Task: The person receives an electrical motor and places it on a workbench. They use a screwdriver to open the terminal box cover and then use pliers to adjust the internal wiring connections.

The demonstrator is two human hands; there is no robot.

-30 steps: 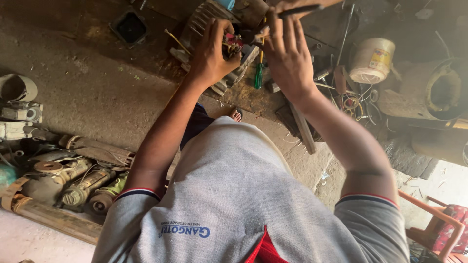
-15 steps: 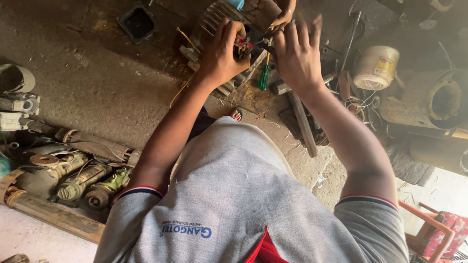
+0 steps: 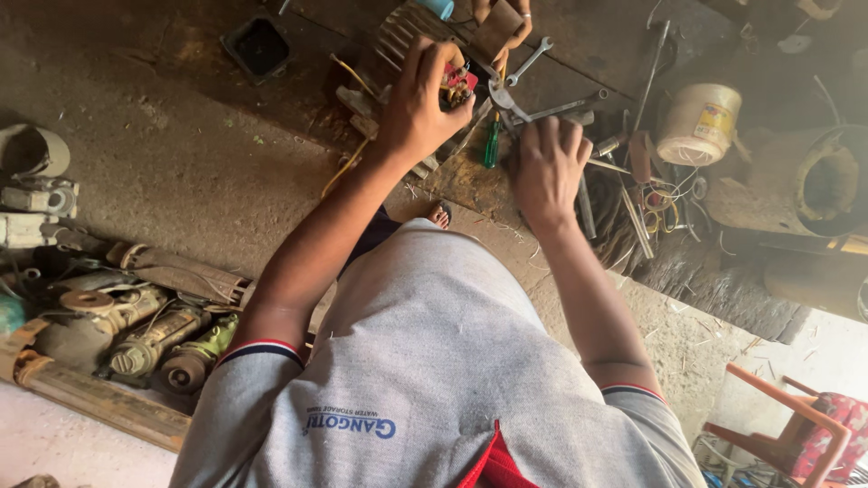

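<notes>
Left hand (image 3: 418,107) clenches a small red part (image 3: 458,81) to steady it — right hand (image 3: 545,167) rests released, fingers down, beside the green screwdriver (image 3: 491,142).

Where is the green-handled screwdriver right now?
In the head view the green-handled screwdriver lies on the workbench between the two hands, just right of the left hand and left of the right hand.

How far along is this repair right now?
Done: tools laid out, spanners and green screwdriver beside the work. In hand: left hand grips a small red part; right hand rests among the tools. Left: the part is not yet put down.
</notes>
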